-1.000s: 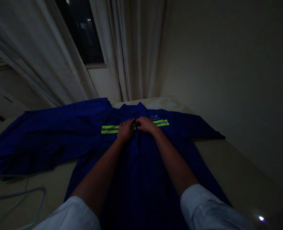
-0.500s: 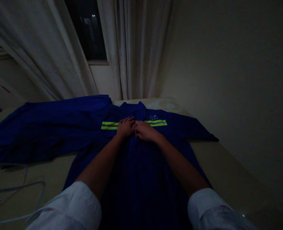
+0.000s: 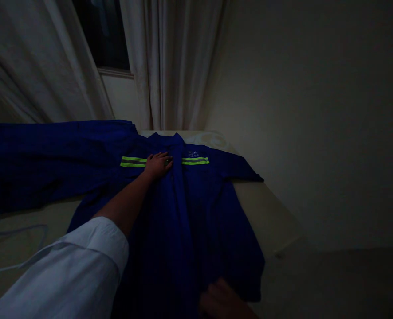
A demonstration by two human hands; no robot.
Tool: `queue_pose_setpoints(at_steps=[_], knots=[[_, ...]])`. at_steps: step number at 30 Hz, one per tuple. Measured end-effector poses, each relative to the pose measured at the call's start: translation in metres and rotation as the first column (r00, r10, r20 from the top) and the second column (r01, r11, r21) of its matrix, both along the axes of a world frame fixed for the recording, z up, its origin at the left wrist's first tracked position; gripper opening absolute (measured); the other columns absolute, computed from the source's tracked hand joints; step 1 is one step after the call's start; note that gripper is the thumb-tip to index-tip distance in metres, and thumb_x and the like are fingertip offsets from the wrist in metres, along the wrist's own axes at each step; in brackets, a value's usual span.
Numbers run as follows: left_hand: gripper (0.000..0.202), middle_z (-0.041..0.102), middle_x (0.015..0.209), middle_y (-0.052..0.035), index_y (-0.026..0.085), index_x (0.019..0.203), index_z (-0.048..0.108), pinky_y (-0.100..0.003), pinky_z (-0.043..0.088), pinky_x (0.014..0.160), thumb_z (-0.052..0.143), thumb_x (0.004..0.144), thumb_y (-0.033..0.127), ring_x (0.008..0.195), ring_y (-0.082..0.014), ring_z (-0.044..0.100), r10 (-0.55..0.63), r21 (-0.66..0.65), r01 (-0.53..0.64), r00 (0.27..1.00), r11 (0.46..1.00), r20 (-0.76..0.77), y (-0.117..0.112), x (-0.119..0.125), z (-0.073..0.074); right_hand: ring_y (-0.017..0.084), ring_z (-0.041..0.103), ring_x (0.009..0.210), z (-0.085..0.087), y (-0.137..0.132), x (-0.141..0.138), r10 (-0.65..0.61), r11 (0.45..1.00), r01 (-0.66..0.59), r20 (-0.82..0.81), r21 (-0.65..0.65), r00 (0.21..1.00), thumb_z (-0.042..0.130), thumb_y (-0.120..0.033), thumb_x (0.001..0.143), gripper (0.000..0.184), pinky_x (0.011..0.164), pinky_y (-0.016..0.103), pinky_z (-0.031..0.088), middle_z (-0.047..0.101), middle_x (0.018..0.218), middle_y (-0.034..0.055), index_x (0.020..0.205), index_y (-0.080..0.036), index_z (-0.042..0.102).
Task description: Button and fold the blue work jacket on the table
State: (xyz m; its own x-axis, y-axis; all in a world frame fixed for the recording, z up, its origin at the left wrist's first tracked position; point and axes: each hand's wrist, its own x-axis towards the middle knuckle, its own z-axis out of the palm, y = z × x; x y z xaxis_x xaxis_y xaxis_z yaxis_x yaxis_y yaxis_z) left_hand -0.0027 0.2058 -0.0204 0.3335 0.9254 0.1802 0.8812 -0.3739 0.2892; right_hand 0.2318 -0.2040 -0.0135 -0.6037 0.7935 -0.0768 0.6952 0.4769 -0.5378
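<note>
A plain wall and long curtains stood behind a pale surface, bed or table, I could not tell which. Across it lay the blue jacket, face up, collar toward the curtains, with more blue cloth spread beside it and cut off at the left edge. The jacket looked soft and fairly light, sturdy rather than fragile, more apt to wrinkle than slip; the front edge or hem seemed the best hold. The left hand rested on the chest, fingers loosely spread and pressing rather than gripping, and covered the inner end of one bright stripe. The right hand, near the lower front, was blurred and cut off, so I could not tell whether its fingers held cloth. Dim light swallowed the hem, and the small chest logo was unreadable.
</note>
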Motion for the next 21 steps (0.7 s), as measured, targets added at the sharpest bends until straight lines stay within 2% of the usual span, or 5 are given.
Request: queue_pose_setpoints(at_steps=[4,8,15,18,21], knots=[[0.045,0.05,0.163,-0.0065,0.03,0.142,0.065,-0.054,0.023,0.127,0.043,0.103,0.031,0.151,-0.0289,0.042,-0.056,0.113,0.06,0.998,0.992,-0.038,-0.019,0.01,0.023,0.021,0.062,0.091,0.002,-0.025,-0.001,-0.194,0.98,0.196,-0.058,0.021,0.979,0.079,-0.036,0.089,0.01,0.085,0.038,0.043,0.07,0.1,0.0018,0.094,-0.03,0.072],[0.049,0.056,0.158,-0.01,0.022,0.144,0.063,-0.047,0.039,0.119,0.037,0.102,0.022,0.14,-0.0298,0.054,-0.079,0.078,0.082,0.996,0.994,-0.029,-0.087,0.032,0.046,0.021,0.062,0.102,0.034,-0.025,-0.01,-0.323,0.945,0.326,-0.17,-0.013,0.931,0.08,-0.029,0.089,0.009,0.091,0.038,0.043,0.067,0.109,0.0032,0.096,-0.027,0.074],[0.072,0.027,0.173,-0.0198,0.019,0.168,0.026,-0.072,0.022,0.122,0.025,0.107,0.057,0.159,-0.041,0.027,0.028,-0.15,-0.034,0.999,0.988,-0.037,-0.242,0.04,0.019,0.02,0.061,0.104,0.062,-0.023,-0.016,-0.3,0.95,0.312,-0.204,0.027,0.932,0.084,-0.021,0.086,0.01,0.094,0.037,0.039,0.065,0.108,0.0039,0.092,-0.022,0.076],[0.074,0.024,0.173,-0.0238,0.016,0.17,0.017,-0.071,0.014,0.125,0.018,0.108,0.057,0.161,-0.038,0.021,0.044,-0.125,-0.045,0.999,0.991,-0.015,-0.252,0.037,0.008,0.02,0.061,0.105,0.065,-0.033,-0.017,-0.19,0.976,0.206,-0.183,0.072,0.965,0.084,-0.02,0.087,0.008,0.094,0.037,0.038,0.065,0.107,0.0033,0.09,-0.021,0.076],[0.072,0.025,0.172,-0.0239,0.015,0.169,0.018,-0.073,0.014,0.124,0.02,0.108,0.054,0.16,-0.0391,0.025,0.078,-0.113,-0.076,0.997,0.991,0.019,-0.247,0.039,0.018,0.018,0.062,0.103,0.057,-0.05,-0.015,-0.169,0.98,0.186,-0.196,0.073,0.966,0.082,-0.018,0.088,0.006,0.094,0.036,0.039,0.065,0.106,0.0024,0.089,-0.021,0.077]])
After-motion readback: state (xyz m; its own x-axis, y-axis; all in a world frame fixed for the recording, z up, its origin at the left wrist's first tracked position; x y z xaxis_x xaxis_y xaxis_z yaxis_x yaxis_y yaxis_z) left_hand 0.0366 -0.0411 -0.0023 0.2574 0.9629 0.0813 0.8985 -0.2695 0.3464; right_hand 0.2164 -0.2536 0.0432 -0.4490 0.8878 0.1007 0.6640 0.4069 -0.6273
